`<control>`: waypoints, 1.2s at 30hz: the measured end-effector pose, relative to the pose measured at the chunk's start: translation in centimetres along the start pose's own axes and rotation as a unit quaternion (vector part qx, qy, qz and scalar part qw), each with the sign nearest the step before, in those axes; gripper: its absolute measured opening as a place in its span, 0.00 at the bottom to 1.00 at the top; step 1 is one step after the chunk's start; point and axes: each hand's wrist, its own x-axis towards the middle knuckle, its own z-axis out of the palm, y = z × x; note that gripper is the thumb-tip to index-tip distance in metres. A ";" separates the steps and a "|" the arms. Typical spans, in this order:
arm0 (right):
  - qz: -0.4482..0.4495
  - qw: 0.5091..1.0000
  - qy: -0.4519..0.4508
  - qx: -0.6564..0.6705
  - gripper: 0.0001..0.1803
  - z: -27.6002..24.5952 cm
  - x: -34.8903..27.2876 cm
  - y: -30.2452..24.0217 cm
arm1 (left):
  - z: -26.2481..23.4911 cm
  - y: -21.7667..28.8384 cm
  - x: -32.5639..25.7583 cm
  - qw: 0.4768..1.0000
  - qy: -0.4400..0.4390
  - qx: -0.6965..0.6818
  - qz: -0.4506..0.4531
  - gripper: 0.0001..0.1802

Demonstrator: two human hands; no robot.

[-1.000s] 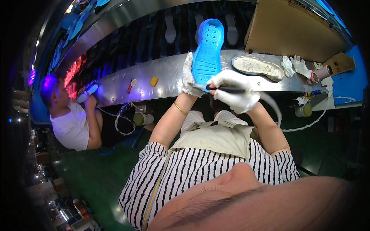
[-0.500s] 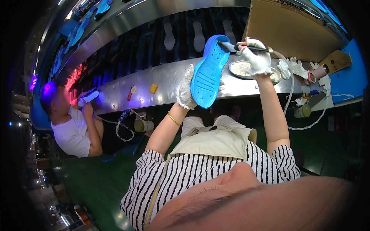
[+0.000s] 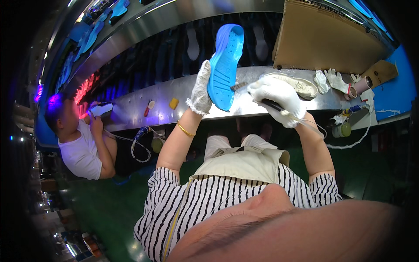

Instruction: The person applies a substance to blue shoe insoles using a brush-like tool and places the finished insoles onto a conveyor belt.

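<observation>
My left hand (image 3: 200, 89), in a white glove, grips a blue shoe sole (image 3: 224, 65) by its lower edge and holds it upright, inner side toward me. In its white glove, my right hand (image 3: 277, 98) holds a dark-handled brush (image 3: 257, 97) whose bristle tip touches the sole's right edge. Both hands are raised over the metal workbench (image 3: 166, 102). A thin white cord runs from my right hand down past my forearm.
An oval dish of white paste (image 3: 299, 85) lies on the bench behind my right hand, with spare white gloves (image 3: 334, 78), a pink cup (image 3: 355, 89) and a cardboard sheet (image 3: 323, 37) farther right. Another person (image 3: 80, 146) works on a shoe at the left. Small red and yellow items (image 3: 173, 103) lie on the bench.
My right hand has come back from the paste dish and down to the sole's right edge with the brush. The sole is held higher and more upright than a second ago.
</observation>
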 end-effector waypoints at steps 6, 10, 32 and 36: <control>0.158 0.951 0.208 0.164 0.13 -1.0 -4.1 0.7 | 3.4 8.1 4.5 0.976 -0.185 0.071 0.091 0.48; 0.156 0.934 0.241 0.212 0.13 -0.9 -4.5 0.7 | 8.5 15.4 12.0 0.961 -0.225 0.032 0.158 0.40; 0.267 0.925 0.222 0.155 0.12 0.9 -6.1 4.5 | -12.1 30.3 20.6 0.468 0.267 0.839 0.074 0.27; 0.279 0.905 0.232 0.223 0.12 0.9 -5.6 4.2 | -6.4 27.7 19.8 0.187 0.243 0.937 0.170 0.31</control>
